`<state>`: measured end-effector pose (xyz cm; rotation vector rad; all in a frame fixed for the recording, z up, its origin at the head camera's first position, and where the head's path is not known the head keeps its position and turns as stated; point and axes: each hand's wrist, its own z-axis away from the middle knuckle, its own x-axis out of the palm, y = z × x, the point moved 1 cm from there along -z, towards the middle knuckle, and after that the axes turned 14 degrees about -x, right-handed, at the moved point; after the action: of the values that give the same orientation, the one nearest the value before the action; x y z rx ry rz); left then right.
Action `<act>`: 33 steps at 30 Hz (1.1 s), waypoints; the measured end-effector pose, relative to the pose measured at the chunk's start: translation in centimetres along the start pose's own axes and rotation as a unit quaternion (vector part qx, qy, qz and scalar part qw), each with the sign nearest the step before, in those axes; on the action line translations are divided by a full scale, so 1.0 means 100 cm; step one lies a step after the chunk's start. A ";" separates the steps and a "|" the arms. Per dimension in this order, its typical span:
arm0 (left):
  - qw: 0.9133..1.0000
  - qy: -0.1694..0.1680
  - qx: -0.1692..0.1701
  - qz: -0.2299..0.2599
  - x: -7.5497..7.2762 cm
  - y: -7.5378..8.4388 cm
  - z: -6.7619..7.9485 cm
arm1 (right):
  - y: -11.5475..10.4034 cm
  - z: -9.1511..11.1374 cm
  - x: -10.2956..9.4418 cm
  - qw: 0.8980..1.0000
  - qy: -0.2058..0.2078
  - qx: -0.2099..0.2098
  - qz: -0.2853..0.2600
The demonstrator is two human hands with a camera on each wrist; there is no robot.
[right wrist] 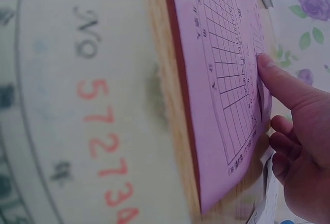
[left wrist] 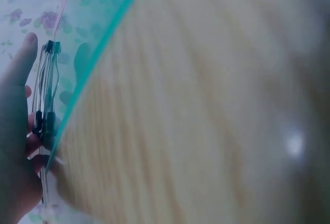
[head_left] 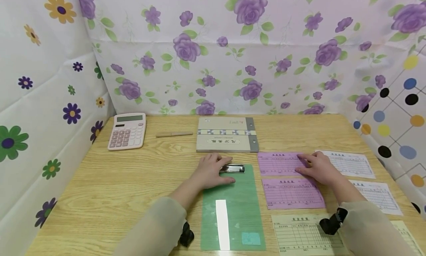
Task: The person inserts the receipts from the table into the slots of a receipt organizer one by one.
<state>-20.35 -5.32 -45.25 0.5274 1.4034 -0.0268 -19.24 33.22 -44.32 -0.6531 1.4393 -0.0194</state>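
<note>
My left hand (head_left: pixel 210 171) rests at the top left of a green transparent clipboard (head_left: pixel 233 211), thumb over the board and fingers beside its metal clip (head_left: pixel 232 168). In the left wrist view the thumb stands straight near the wire clip (left wrist: pixel 47 85). My right hand (head_left: pixel 317 167) lies at the right end of the upper purple form slip (head_left: pixel 277 164), thumb and forefinger spread apart on it. From the right wrist, the thumb (right wrist: pixel 289 82) reaches to the far slip's edge, beyond the lower purple slip (right wrist: pixel 216 69).
White slips (head_left: pixel 352 165) lie right of the purple ones, and a yellow-green slip (head_left: pixel 299 235) lies nearer. Behind the clipboard is a banded ledger book (head_left: pixel 226 141). A tan pen (head_left: pixel 174 134) and a pink calculator (head_left: pixel 127 132) lie farther left. Patterned cloth surrounds the table.
</note>
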 end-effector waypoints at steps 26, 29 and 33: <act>0.999 0.030 0.010 -0.024 0.009 -0.005 -0.004 | 0.000 -0.002 -0.002 1.000 -0.007 0.015 -0.001; 0.999 0.027 0.006 -0.021 0.009 -0.004 -0.003 | 0.000 -0.002 -0.002 1.000 -0.008 0.011 0.000; 0.999 0.022 0.000 -0.024 0.009 -0.004 -0.003 | 0.000 -0.003 -0.002 1.000 -0.011 0.003 0.004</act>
<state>-20.54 -5.30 -46.29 0.4973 1.4594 -0.0541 -19.58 33.16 -44.14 -0.6417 1.4209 -0.0107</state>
